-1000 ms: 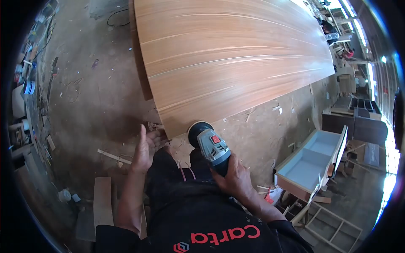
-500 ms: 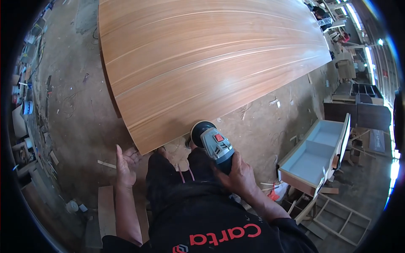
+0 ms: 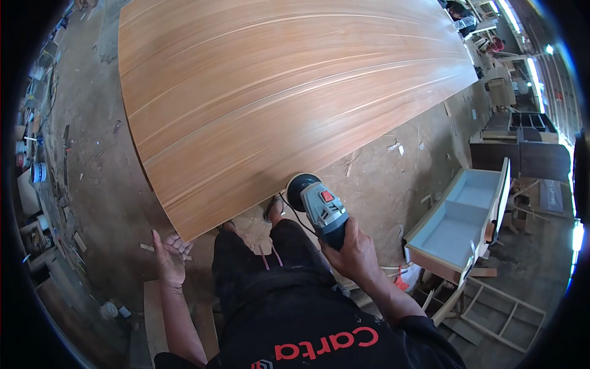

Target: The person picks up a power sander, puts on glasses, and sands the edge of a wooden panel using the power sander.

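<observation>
My right hand (image 3: 355,253) is wrapped round the dark rear grip of a grey and black power sander (image 3: 324,208) with a red switch. Its round pad sits at the near edge of a large wood-grain panel (image 3: 258,123); whether the pad presses on the edge I cannot tell. A black cord loops down from beside the pad. Off the panel's near left corner, my left hand (image 3: 169,255) is held palm up with its fingers spread and nothing in it.
A wooden drawer-like box (image 3: 461,212) with a pale interior stands at the right, above a slatted wooden frame (image 3: 504,317). Dark cabinets (image 3: 541,161) are behind it. Offcuts and tubs line the left side. Another person (image 3: 462,15) is at the far right end.
The panel's near corner has shifted left and lower in view. My left hand has moved left and down with it, still open. The sander sits slightly further right, and its cord now shows.
</observation>
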The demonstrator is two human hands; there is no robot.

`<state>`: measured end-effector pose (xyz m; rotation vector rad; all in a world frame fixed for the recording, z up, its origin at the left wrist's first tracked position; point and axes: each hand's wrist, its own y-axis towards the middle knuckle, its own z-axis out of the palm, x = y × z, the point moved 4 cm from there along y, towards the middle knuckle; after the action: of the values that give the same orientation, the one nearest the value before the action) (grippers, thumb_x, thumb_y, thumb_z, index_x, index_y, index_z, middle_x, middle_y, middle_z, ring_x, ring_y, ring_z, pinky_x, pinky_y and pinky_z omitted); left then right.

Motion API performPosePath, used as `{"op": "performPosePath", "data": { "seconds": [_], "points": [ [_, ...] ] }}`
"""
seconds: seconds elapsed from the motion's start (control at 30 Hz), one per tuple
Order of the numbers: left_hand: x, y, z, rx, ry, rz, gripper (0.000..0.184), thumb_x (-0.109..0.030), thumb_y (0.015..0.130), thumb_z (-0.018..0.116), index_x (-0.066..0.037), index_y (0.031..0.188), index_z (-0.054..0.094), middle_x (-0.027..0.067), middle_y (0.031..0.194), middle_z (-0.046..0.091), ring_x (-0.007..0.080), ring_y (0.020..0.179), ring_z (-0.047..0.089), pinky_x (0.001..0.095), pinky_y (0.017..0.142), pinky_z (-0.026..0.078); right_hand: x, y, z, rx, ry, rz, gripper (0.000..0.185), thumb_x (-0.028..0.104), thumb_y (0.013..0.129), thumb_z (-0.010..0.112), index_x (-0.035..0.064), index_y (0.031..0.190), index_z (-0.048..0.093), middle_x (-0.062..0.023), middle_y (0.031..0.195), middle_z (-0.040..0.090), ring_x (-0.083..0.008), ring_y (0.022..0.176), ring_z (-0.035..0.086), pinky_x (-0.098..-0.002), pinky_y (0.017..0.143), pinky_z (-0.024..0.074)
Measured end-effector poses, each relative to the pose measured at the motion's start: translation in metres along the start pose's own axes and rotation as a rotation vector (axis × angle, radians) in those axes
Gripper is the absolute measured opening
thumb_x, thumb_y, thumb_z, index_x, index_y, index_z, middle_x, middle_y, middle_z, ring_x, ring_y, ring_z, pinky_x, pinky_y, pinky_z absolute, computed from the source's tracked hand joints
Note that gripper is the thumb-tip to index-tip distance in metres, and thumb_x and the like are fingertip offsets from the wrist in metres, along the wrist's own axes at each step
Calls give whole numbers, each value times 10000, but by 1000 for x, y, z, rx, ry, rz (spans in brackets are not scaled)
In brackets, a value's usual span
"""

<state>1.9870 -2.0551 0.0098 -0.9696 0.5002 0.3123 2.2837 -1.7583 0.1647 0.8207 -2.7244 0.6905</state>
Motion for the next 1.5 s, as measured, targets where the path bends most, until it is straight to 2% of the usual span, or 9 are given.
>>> {"op": "performPosePath", "data": {
  "seconds": [0.1,0.3,0.63,0.83,0.87,0.93,1.0,1.17,1.5],
  "points": [
    [-3,-5,12,-118,-9,25,634,-700,1014,483,-113,906,699,42,837,694,194,883,672,346,925,435,-17,6,-5,-45,-6,-22,620,292,868,763,-64,1275,459,-261,916,693,-433,703,710,-486,577,555],
    [10,4,-19,-42,-64,26,643,-725,985,513,-120,926,723,64,948,763,195,959,677,380,1002,384,-43,20,-23,-53,13,6,610,296,871,762,-66,1255,454,-256,883,692,-434,666,706,-486,549,546],
    [14,1,-12,-93,-124,73,589,-711,1000,502,-162,886,682,-13,747,622,144,755,610,310,858,423,-84,44,-49,-62,20,-28,589,285,886,759,-63,1248,452,-266,852,694,-434,641,701,-481,530,533],
    [27,-16,71,-538,-197,249,542,-661,1019,515,-137,1112,615,-3,768,594,138,719,581,280,723,458,-107,59,-70,-39,35,46,544,254,891,772,-59,1209,461,-264,833,691,-425,648,701,-482,543,531],
    [51,-8,49,-430,-263,323,500,-576,1027,592,-113,1204,650,49,918,709,156,788,680,333,695,569,-111,62,-71,-32,34,47,537,249,891,774,-58,1202,463,-264,832,690,-424,650,701,-482,545,530],
    [72,-10,91,-541,-302,314,365,-434,1046,634,-120,1234,626,29,967,681,181,799,659,322,741,542,-113,64,-72,-77,68,1,544,241,884,783,-64,1204,466,-263,840,692,-427,656,700,-484,555,533],
    [106,2,100,-332,-394,190,304,-322,1030,691,-116,1247,637,41,1049,708,194,896,708,326,794,560,-112,65,-69,-70,86,-37,551,237,881,786,-65,1214,467,-261,842,693,-429,658,699,-485,560,535],
    [115,22,148,-389,-277,227,274,-177,955,776,-83,1184,659,58,1010,708,176,898,708,299,842,558,-96,59,-63,-44,64,-93,575,229,875,789,-62,1251,466,-253,845,691,-438,662,695,-486,571,538],
    [111,23,158,-242,-265,246,224,-122,967,749,-98,1166,650,47,1022,711,176,920,710,296,856,538,-18,26,-14,82,42,-217,660,202,846,792,-52,1349,447,-255,983,671,-444,755,702,-488,626,566]
  ]
}}
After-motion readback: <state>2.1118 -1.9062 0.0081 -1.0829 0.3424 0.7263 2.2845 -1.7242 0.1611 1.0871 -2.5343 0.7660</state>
